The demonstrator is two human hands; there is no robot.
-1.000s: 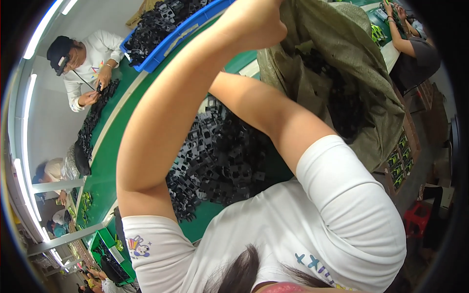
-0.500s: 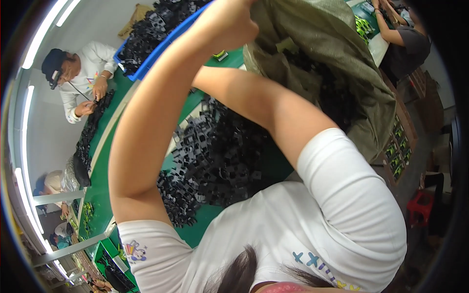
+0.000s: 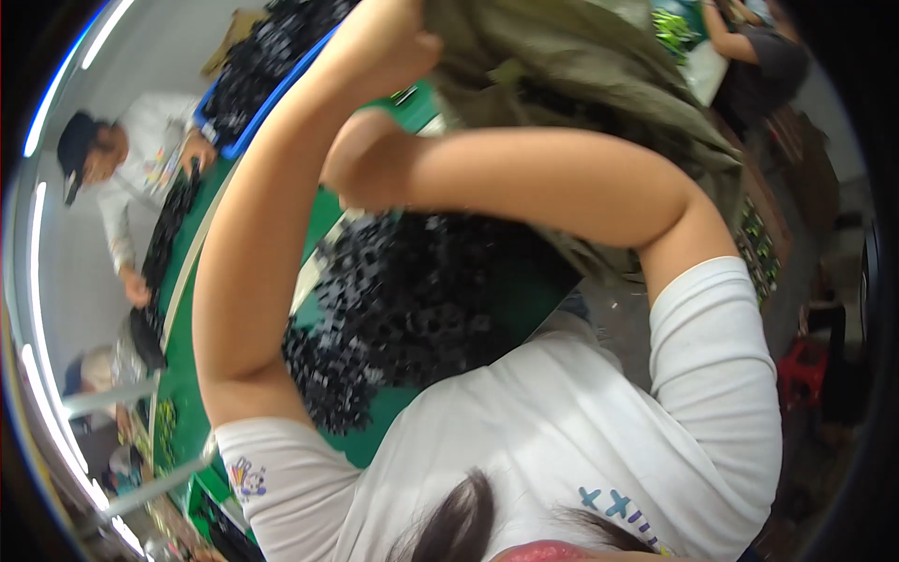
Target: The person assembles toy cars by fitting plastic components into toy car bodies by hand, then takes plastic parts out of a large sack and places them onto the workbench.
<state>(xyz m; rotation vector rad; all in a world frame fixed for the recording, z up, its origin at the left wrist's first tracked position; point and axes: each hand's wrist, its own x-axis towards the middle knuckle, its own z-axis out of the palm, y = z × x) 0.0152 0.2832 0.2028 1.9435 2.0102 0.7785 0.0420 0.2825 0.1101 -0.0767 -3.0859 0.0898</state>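
My raised left hand [image 3: 398,51] is closed on the edge of a large olive-green woven sack [image 3: 571,56] at the top of the view. Its fingertips are partly out of sight. Bent across below the sack, my right arm ends in my right hand [image 3: 370,164], near the left forearm. That hand looks curled, but blur and its angle hide the fingers. Under both arms a heap of small black plastic parts [image 3: 403,300] covers much of the green tabletop [image 3: 398,412].
A blue bin [image 3: 245,136] full of black parts stands at the far left. Beyond the table edge a co-worker [image 3: 122,169] handles a row of black parts. Yellow-green pieces [image 3: 670,37] lie at the far right, near another person [image 3: 763,66]. A red stool [image 3: 803,370] stands at right.
My right hand has come into view beside the left forearm, and its elbow has swung outward to the right. The sack has shifted a little left and up with my left hand.
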